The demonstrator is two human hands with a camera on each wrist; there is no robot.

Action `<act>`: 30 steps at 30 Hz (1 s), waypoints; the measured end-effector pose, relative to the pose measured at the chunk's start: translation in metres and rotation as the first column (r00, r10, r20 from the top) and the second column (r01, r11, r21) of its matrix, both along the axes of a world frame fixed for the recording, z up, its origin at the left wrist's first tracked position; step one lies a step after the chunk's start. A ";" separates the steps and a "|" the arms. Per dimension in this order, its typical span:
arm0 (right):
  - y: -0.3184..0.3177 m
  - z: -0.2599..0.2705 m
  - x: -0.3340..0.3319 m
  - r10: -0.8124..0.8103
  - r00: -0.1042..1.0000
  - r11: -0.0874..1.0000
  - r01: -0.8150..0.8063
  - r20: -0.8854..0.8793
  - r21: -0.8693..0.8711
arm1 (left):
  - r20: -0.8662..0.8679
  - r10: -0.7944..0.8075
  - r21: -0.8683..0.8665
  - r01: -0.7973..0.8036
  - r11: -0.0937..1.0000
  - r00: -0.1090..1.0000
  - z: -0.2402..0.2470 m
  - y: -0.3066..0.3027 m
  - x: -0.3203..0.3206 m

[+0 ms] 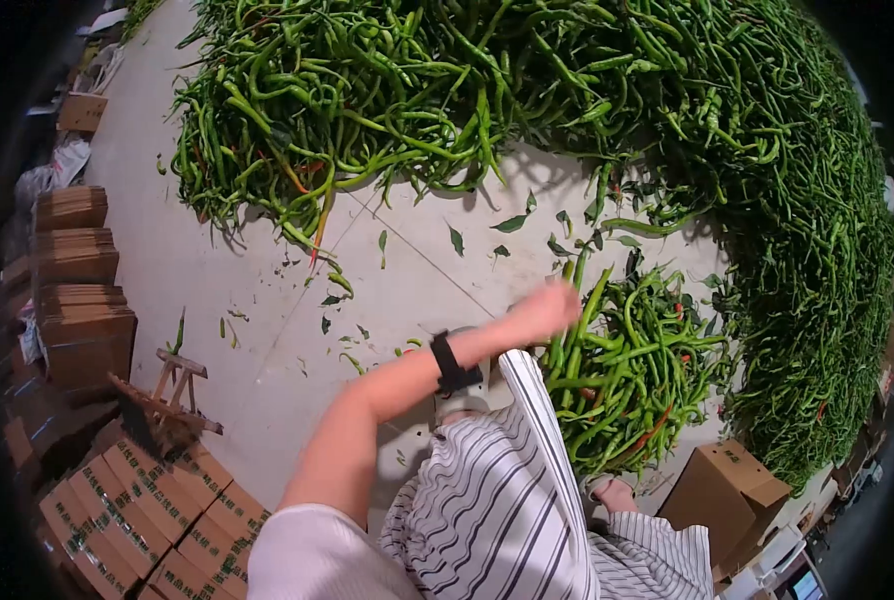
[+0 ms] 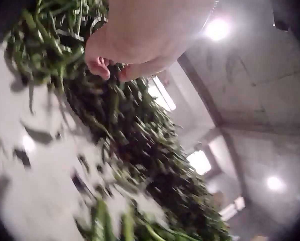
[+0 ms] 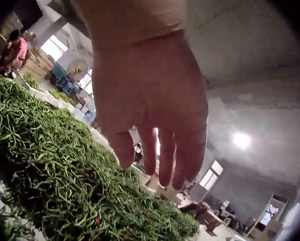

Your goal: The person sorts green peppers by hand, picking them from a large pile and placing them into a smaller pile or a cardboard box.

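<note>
Left side of floor: flattened brown cardboard cartons (image 1: 85, 330), stacked. Centre: left hand (image 1: 547, 310), black band (image 1: 451, 362) at its wrist, positioned at the near-left edge of a small heap of long green peppers (image 1: 632, 375). Heap lies to the hand's right; the adjacent peppers' long axes run roughly away from the person. Left fingers: bent, tips apart; contents cannot be confirmed. Beyond and right: large bank of green peppers (image 1: 807, 210). Right hand (image 3: 150, 95): fingers extended, slightly separated, no item visible; its distance to the small heap cannot be determined.
</note>
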State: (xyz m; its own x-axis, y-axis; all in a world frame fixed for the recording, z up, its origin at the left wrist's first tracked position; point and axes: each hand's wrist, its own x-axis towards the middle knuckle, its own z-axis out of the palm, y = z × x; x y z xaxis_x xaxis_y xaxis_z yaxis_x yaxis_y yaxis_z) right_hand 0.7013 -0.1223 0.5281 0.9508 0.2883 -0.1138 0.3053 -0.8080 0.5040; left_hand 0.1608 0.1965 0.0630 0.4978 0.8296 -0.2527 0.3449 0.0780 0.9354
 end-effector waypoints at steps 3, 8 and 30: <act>-0.025 -0.012 -0.026 -0.089 0.995 0.993 0.085 -0.048 -0.081 | 0.006 0.700 0.277 -0.674 0.685 0.714 0.001 0.098 -0.037; -0.042 -0.047 -0.095 -0.159 0.969 0.977 0.127 -0.189 -0.170 | -0.232 0.697 0.343 -0.613 0.712 0.679 -0.043 0.180 -0.086; 0.124 -0.113 -0.290 0.522 0.507 0.851 -0.369 -0.686 0.374 | 0.257 0.707 -0.549 -0.503 0.668 0.659 0.006 0.019 -0.143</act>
State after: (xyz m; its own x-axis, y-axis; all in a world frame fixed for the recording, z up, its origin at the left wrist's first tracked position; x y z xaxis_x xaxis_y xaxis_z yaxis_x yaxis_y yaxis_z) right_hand 0.4114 0.0016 0.4148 0.2866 0.7342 -0.6155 0.8457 -0.4957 -0.1976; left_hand 0.0175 0.2151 0.0690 0.0524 0.8476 -0.5281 -0.3357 0.5130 0.7900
